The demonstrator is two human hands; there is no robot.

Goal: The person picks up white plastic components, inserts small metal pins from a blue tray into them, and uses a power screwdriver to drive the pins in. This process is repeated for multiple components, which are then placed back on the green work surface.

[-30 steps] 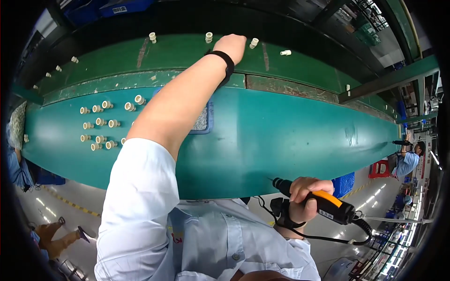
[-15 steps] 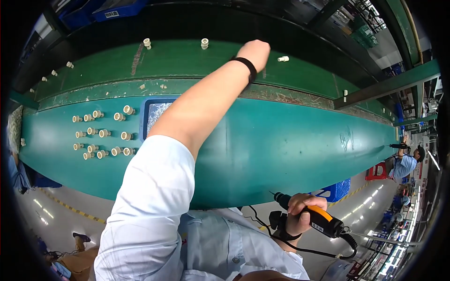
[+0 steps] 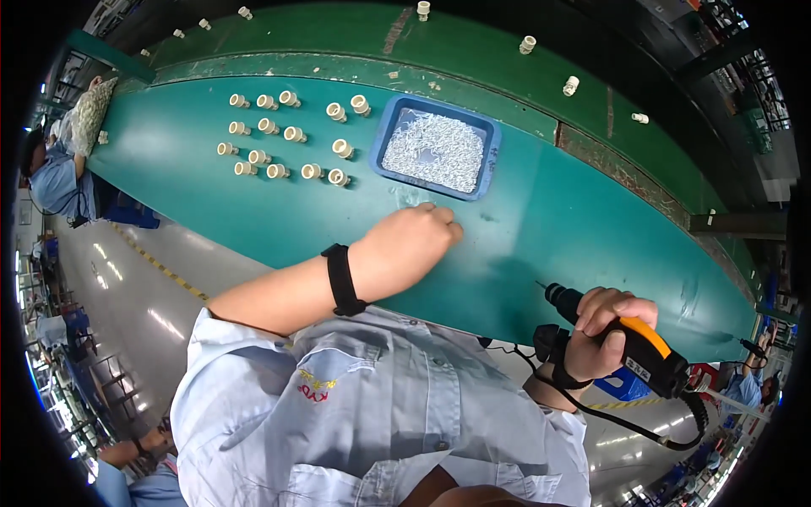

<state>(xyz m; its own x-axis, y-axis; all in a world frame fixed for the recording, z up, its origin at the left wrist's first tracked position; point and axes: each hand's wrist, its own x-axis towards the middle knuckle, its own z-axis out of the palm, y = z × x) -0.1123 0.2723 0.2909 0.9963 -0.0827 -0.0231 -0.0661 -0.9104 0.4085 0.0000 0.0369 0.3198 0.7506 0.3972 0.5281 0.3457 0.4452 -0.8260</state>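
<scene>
My left hand [image 3: 412, 247] hovers over the near part of the green tabletop [image 3: 541, 228], just on my side of the blue tray [image 3: 384, 156]. Its fingers are curled in, and whatever they may hold is hidden. In my right hand [image 3: 604, 334] is a black and orange electric screwdriver [image 3: 646, 340], its bit pointing left over the table's near edge. The tray holds many small, shiny metal pieces [image 3: 435, 152]. Left of it stand several cream-coloured cylindrical fittings [image 3: 295, 133] in loose rows. Another such fitting [image 3: 571, 85] stands on the green strip beyond the table.
A raised ledge [image 3: 515, 114] separates the tabletop from the darker green strip [image 3: 473, 42], where more fittings [image 3: 528, 44] are spaced out. A cable [image 3: 625, 414] hangs from the screwdriver. At far left, another person [image 3: 55, 182] sits beside a bag of pale pieces [image 3: 91, 118].
My left hand has drawn back from the far green strip to the near tabletop. A fitting now shows on the strip where that hand was. The view has shifted, uncovering the whole tray.
</scene>
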